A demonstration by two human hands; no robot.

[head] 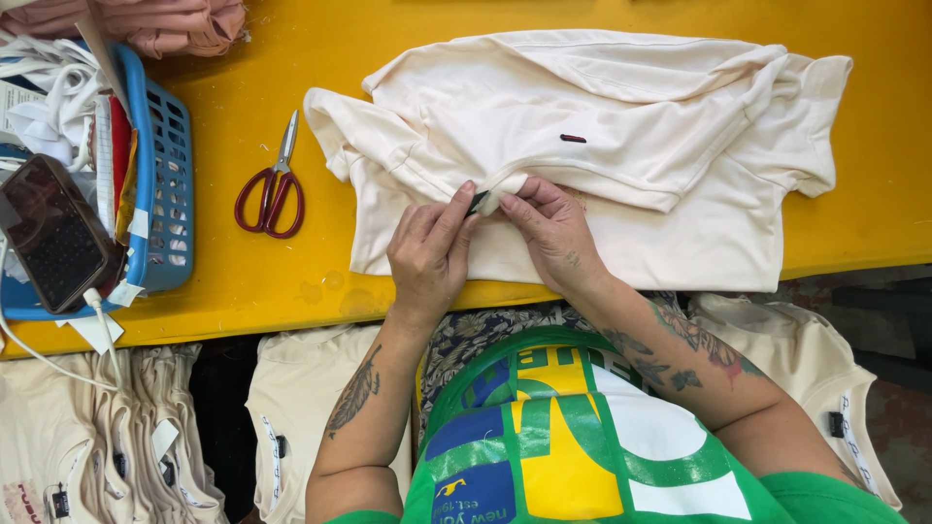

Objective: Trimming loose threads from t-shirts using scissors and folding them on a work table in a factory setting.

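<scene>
While my left hand (430,254) and right hand (551,233) pinch a small dark tag (477,202) at the cream shirt's (621,126) hem | bare table (291,281) near its front edge | scissors (274,184), blue basket (165,175) lie left.

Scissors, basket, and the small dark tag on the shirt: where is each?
Scissors (272,194): head view, at the pivot above the red handles.
Basket (167,184): head view, blue side wall.
Tag (573,138): head view, its middle.
</scene>
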